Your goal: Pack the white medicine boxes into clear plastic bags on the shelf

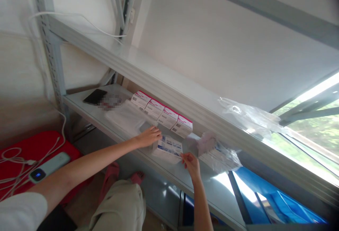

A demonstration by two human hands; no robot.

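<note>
A white and blue box (171, 147) lies on the middle shelf between my two hands. Clear plastic seems to surround it, though its outline is faint. At the left end, the bent fingers of my left hand (149, 136) grip near its corner. My right hand (191, 165) is closed in a pinch at the opposite end, fingertips against the edge. Just behind stands a row of several white and pink boxes (168, 117). Flat clear plastic bags (124, 116) lie to the left. Right of my right hand is a clear bag (219, 155) with boxes inside.
A dark phone (94, 96) rests at the shelf's left end. Above runs the upper shelf's metal edge (159, 79), with a crumpled clear bag (249, 114) on that shelf. A power bank (49, 167) and white cables lie on a red surface (45, 141) at lower left.
</note>
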